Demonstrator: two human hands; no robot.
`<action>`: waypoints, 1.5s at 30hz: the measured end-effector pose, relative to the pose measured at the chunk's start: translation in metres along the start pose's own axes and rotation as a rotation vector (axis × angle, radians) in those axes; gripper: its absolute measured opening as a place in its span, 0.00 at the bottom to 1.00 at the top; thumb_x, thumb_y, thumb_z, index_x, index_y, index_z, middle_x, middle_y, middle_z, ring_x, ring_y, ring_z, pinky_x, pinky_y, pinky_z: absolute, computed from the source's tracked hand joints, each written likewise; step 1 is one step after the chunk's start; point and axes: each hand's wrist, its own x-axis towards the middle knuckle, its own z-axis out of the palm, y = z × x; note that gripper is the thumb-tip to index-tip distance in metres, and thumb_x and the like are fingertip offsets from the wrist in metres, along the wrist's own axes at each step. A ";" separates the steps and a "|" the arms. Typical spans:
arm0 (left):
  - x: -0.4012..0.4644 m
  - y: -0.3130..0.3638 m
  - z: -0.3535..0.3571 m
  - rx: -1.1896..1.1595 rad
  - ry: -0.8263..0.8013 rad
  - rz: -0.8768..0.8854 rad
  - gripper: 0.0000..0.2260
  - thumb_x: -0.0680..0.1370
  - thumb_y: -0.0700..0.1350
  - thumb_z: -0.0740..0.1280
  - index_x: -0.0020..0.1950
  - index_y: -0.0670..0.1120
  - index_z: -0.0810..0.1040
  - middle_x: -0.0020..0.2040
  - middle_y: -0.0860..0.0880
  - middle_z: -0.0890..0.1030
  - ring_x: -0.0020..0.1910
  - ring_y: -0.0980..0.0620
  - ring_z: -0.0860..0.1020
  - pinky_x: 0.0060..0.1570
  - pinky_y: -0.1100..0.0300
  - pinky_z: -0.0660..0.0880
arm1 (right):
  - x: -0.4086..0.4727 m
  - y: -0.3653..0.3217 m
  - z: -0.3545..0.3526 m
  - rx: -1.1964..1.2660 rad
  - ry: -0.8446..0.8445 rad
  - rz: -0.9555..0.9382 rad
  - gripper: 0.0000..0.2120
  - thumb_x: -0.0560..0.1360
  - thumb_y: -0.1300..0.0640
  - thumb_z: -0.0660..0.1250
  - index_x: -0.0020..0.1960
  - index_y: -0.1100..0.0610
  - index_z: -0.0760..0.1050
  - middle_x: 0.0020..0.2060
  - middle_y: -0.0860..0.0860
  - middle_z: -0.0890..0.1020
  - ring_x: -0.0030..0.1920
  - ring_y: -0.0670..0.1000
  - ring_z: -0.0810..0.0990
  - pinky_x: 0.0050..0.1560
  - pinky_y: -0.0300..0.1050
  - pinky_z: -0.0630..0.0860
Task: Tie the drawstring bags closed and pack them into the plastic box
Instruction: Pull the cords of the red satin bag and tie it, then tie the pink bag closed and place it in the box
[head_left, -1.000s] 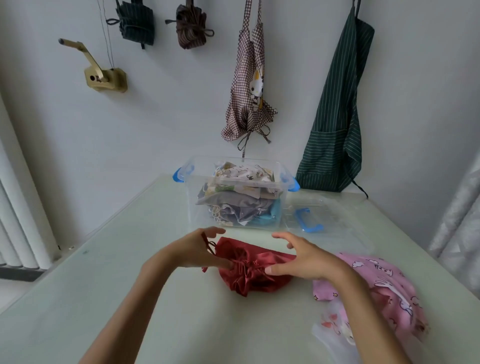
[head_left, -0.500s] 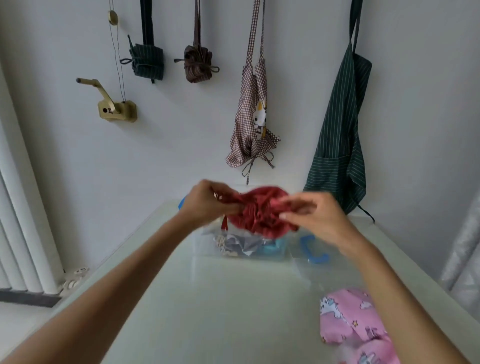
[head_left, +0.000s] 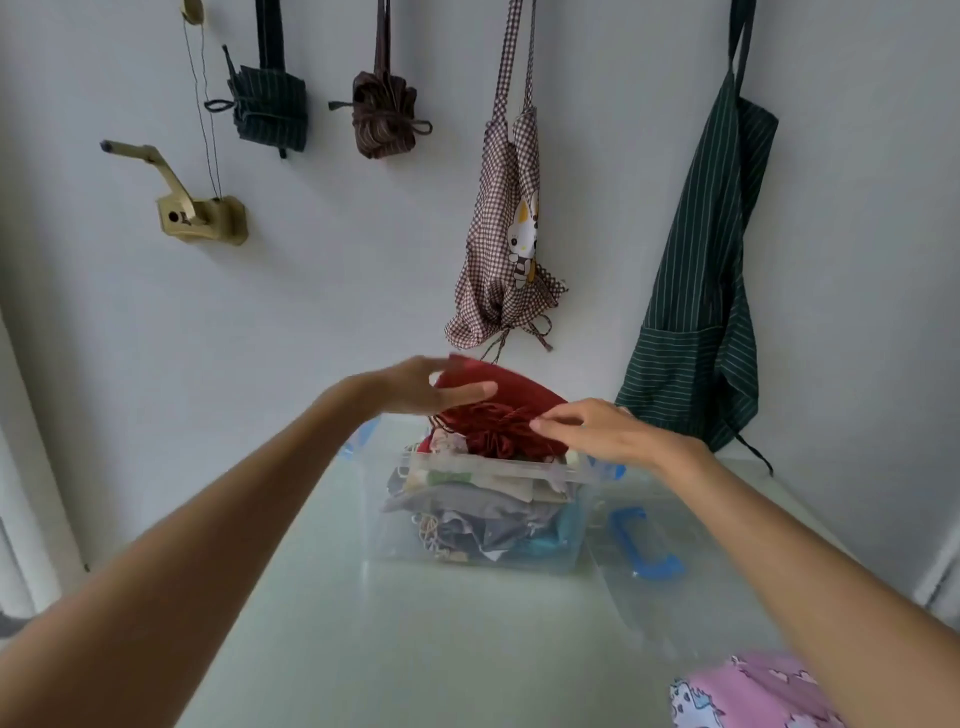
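Note:
A dark red drawstring bag (head_left: 511, 397), its mouth gathered and tied, lies tilted on top of the pile of cloth bags in the clear plastic box (head_left: 470, 564) at the far side of the table. My left hand (head_left: 423, 389) holds the bag's far left end between thumb and fingers. My right hand (head_left: 597, 431) rests with straight fingers on the gathered end at the right. A pink patterned bag (head_left: 753, 691) lies at the near right of the table.
The box's clear lid (head_left: 691, 587) with a blue handle (head_left: 644, 545) lies flat to the right of the box. Aprons (head_left: 701, 291) and bundled cloths hang on the wall behind. The pale green table (head_left: 415, 649) runs toward me.
Both hands lifted the red bag off the table, carried it forward and brought it down onto the pile in the box. My right hand's pinch has relaxed to flat fingers.

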 end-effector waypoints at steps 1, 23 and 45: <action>0.000 0.001 -0.003 0.040 0.160 0.084 0.37 0.66 0.75 0.58 0.70 0.57 0.69 0.69 0.50 0.71 0.69 0.46 0.68 0.69 0.44 0.64 | 0.001 0.000 -0.001 0.050 -0.006 0.002 0.24 0.74 0.34 0.57 0.65 0.43 0.72 0.68 0.48 0.73 0.70 0.54 0.67 0.71 0.56 0.61; -0.033 0.039 0.021 0.247 0.378 -0.020 0.08 0.77 0.46 0.68 0.53 0.53 0.83 0.56 0.54 0.83 0.51 0.53 0.79 0.41 0.62 0.72 | -0.048 0.007 -0.016 0.004 0.139 -0.017 0.19 0.74 0.52 0.66 0.65 0.45 0.73 0.62 0.50 0.73 0.62 0.52 0.74 0.62 0.50 0.71; -0.166 0.167 0.209 -0.328 -0.262 -0.164 0.21 0.74 0.61 0.66 0.31 0.44 0.75 0.34 0.44 0.75 0.37 0.46 0.73 0.44 0.57 0.71 | -0.302 0.082 0.036 0.106 -0.008 0.294 0.09 0.69 0.46 0.73 0.47 0.46 0.79 0.45 0.47 0.80 0.49 0.48 0.78 0.49 0.41 0.73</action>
